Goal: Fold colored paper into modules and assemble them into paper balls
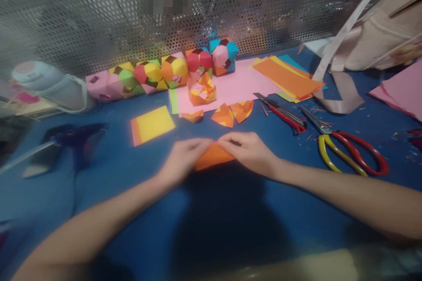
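Observation:
Between my two hands is a piece of orange paper [214, 157], folded, with its top edge pinched from both sides. My left hand [183, 156] grips its left end, fingers closed. On the right end, the thumb and fingers of my right hand [250, 151] press together. Just beyond lie folded orange and yellow paper units [224, 115], and behind them sits a partly built orange paper ball [201, 90]. A stack of yellow and orange paper squares [153, 125] lies to the left of them.
Finished paper balls [150, 74] line the perforated metal panel [125, 17]. At right are a red utility knife [281, 113], scissors [346, 149], orange paper strips [286, 77] and a pale bag [379, 39]. A bottle [56, 83] and a blurred glue gun [77, 138] occupy the left.

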`<state>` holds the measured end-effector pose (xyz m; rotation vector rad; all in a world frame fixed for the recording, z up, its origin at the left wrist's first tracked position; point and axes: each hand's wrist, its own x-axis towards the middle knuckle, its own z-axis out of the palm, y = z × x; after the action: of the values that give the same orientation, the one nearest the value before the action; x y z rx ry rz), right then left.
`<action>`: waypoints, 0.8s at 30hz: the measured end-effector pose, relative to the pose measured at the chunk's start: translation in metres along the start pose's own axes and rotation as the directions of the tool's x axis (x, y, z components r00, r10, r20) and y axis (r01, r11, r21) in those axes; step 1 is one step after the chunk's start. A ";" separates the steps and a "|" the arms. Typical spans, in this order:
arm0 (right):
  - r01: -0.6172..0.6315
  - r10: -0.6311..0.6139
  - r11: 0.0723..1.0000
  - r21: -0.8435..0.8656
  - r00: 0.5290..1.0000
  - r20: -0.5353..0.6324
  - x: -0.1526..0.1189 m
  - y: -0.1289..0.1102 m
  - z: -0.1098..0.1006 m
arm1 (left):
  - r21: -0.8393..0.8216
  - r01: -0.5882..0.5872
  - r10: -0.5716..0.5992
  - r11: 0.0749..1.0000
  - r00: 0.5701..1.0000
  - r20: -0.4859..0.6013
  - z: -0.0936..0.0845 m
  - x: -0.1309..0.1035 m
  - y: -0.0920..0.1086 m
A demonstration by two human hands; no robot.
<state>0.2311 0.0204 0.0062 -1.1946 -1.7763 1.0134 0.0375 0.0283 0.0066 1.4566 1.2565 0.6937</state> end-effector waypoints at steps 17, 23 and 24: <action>-0.008 0.008 1.000 0.015 0.999 0.036 -0.001 -0.003 0.000 | 0.098 0.008 -0.003 0.995 0.999 -0.045 0.002 -0.007 0.012; 0.024 -0.024 1.000 -0.013 1.000 0.018 -0.002 -0.002 0.002 | 0.092 0.002 0.002 0.996 0.999 -0.040 0.004 -0.009 0.013; 0.045 -0.045 0.999 -0.010 0.999 0.008 -0.002 -0.002 0.003 | 0.097 -0.003 0.007 0.995 0.999 -0.037 0.004 -0.008 0.013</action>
<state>0.2287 0.0173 0.0064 -1.1535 -1.8081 0.9852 0.0433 0.0202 0.0188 1.5325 1.3311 0.6741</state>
